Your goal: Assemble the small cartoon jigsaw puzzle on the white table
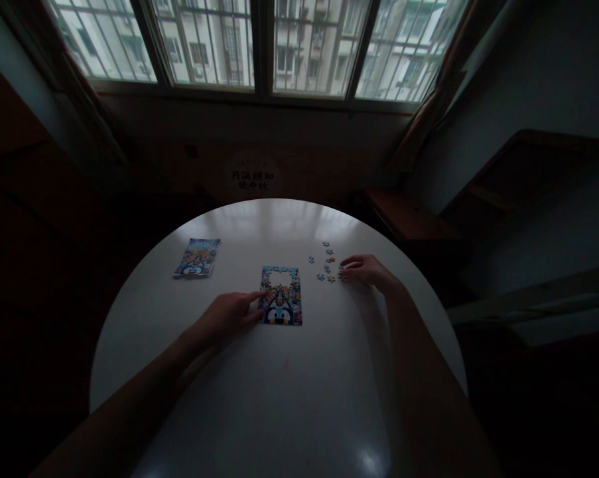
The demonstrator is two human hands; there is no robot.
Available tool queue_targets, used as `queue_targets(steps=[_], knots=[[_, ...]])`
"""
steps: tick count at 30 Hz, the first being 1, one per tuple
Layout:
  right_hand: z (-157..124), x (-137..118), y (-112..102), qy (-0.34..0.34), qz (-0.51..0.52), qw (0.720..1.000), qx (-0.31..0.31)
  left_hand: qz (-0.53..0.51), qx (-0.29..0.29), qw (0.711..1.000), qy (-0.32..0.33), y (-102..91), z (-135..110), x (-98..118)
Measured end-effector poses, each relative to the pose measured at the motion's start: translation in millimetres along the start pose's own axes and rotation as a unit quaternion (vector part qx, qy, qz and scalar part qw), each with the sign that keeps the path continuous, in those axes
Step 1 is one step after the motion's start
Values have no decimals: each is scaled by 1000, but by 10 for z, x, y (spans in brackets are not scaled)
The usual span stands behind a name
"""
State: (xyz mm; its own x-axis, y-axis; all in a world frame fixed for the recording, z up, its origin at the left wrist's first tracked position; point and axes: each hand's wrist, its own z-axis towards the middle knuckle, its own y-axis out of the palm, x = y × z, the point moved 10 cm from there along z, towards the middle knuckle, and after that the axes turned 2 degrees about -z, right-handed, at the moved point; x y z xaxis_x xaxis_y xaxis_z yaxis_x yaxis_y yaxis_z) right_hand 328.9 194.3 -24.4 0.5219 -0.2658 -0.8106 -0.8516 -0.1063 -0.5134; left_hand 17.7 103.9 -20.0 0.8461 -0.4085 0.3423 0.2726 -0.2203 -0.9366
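A small, partly assembled jigsaw puzzle point(281, 297) lies in the middle of the round white table point(279, 398); a gap shows near its top edge. My left hand point(228, 315) rests at the puzzle's left edge, forefinger stretched out and touching it. My right hand point(365, 269) lies to the right of the puzzle beside several loose puzzle pieces point(324, 262), its fingertips pinched together on one of them.
A colourful printed picture sheet point(198, 257) lies on the table at the left rear. A barred window point(259, 46) fills the far wall. Dark wooden furniture point(478, 199) stands to the right of the table.
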Motion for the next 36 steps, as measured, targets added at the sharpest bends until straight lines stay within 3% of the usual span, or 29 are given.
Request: queue_targets(steps=[10,18,31,36], knots=[[63,-70,-6,-46,-105,993,36,4,-5,1000,-2,1,-7,5],[78,-132,246,-75,-228,970,-39,-3,-4,1000,-1,11,3,-8],[26,-180,392,-73,-212,971,-86,2,0,1000,0,4,-4,-10],[38,-188,350,-84,-226,969,-59,-2,-6,1000,3,1,-9,6]])
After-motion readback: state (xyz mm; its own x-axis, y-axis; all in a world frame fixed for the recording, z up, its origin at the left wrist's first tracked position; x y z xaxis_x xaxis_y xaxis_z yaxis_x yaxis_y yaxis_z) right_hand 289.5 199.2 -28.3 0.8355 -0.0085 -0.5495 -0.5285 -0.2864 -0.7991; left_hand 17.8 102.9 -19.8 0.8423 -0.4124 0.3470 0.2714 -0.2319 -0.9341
